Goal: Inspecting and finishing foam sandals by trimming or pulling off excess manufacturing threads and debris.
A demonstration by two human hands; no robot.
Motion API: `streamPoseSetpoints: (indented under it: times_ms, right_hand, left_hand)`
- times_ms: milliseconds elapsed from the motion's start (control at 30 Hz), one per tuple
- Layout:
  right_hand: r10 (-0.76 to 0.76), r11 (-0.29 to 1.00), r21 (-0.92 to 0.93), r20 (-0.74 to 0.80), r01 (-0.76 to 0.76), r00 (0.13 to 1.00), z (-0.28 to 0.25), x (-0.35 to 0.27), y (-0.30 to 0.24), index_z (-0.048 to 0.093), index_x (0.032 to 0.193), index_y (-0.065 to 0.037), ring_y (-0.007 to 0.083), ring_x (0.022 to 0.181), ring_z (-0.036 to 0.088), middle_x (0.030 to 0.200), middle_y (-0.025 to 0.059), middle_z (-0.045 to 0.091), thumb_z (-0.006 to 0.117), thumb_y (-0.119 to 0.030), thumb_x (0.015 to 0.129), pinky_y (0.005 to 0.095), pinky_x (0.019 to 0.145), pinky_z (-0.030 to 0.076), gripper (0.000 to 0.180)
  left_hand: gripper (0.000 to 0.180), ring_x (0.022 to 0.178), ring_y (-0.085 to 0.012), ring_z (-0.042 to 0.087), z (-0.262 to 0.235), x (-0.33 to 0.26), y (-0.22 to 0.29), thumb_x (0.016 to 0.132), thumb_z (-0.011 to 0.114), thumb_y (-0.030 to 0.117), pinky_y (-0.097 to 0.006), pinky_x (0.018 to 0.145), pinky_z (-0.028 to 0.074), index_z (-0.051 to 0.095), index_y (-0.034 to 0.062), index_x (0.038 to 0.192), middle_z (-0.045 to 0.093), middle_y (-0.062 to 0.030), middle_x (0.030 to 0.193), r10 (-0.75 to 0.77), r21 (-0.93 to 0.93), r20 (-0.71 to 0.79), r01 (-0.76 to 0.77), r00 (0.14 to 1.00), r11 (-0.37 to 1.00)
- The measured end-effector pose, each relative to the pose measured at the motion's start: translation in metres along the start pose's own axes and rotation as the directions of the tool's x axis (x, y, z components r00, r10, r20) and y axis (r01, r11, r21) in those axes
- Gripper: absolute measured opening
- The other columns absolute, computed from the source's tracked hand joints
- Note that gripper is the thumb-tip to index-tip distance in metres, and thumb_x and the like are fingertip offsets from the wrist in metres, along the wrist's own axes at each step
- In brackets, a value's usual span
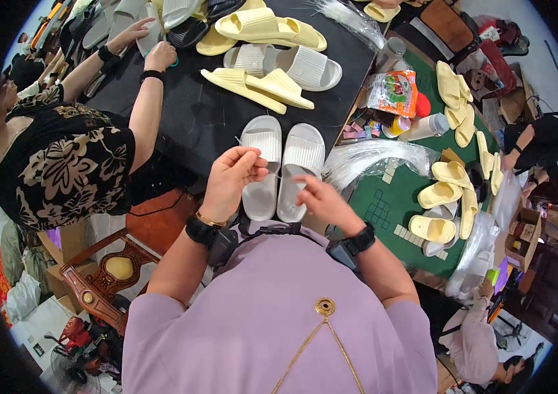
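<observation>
Two light grey slippers lie side by side at the black table's near edge, toes pointing away from me. My left hand [234,176] is over the left grey slipper [260,197], thumb and forefinger pinched together. What lies between those fingertips is too small to make out. My right hand [326,202] hovers at the inner side of the right grey slipper [306,146], forefinger stretched out and the other fingers loosely bent, slightly blurred. Nothing shows in it. Just beyond the pair lie yellow slippers [262,88] and another grey pair [308,67].
At the left, a person in a flowered black top handles grey slippers, a teal-handled tool [174,60] in one hand. Bundles of clear plastic strands [384,156], a snack bag [394,93] and yellow slippers [440,194] lie right, on or beside a green table [374,230].
</observation>
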State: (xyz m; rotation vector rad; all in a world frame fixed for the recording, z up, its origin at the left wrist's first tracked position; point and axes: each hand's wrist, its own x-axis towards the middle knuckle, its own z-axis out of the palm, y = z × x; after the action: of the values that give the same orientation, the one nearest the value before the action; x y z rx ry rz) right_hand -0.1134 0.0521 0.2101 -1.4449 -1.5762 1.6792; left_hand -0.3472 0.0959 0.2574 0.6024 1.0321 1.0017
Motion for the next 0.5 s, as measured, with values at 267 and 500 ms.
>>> streamPoseSetpoints:
  times_ms: [267,500]
  right_hand:
    - [0.182,0.895,0.391,0.119,-0.214,0.976,-0.029,0.05,-0.034,0.05,0.128,-0.007,0.0081,0.051,0.051,0.081,0.0055,0.068,0.059,-0.019,0.091,0.0198,0.05,0.041,0.04]
    - [0.183,0.21,0.949,0.199,-0.236,0.963,-0.014,0.212,0.003,0.043,0.127,0.0,0.0293,0.083,0.065,0.107,0.0293,0.06,0.056,-0.028,0.097,0.0279,0.064,0.056,0.044]
  left_hand:
    - [0.02,0.064,-0.0073,0.056,-0.062,0.023,-0.045,0.096,0.054,0.02,-0.022,0.058,0.044,0.064,0.0038,0.087,0.062,0.0,0.075,-0.084,0.323,0.003,0.079,0.996,0.943]
    - [0.027,0.082,-0.0333,0.067,-0.065,0.046,-0.098,0.087,0.057,0.026,-0.039,0.075,0.052,0.069,0.0026,0.093,0.068,-0.0196,0.087,-0.033,0.81,-0.017,0.033,0.999,0.586]
